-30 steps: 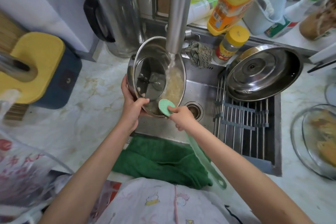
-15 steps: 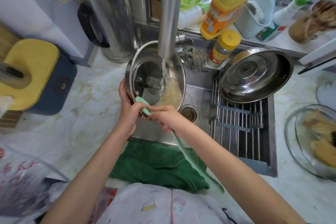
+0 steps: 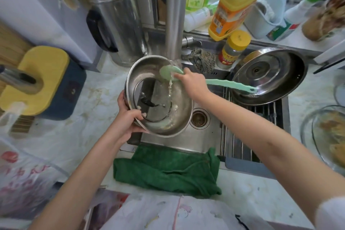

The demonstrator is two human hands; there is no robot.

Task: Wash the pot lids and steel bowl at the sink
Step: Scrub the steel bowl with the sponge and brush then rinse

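Sink point(image 3: 205, 142) below both hands. Steel bowl point(image 3: 179, 110) over it, tilted under faucet point(image 3: 174, 24), likely so stream runs across inside and out. Left hand point(image 3: 128, 119) curled round bowl's near rim, thumb inside, steadying it. Steel pot lid point(image 3: 268, 74) inverted on rack point(image 3: 242, 136), right of right hand, apparently parked aside. Right hand point(image 3: 194, 85) closed round green brush point(image 3: 224, 84) close to head, probably for scrubbing pressure. Brush head at bowl's far rim, in stream.
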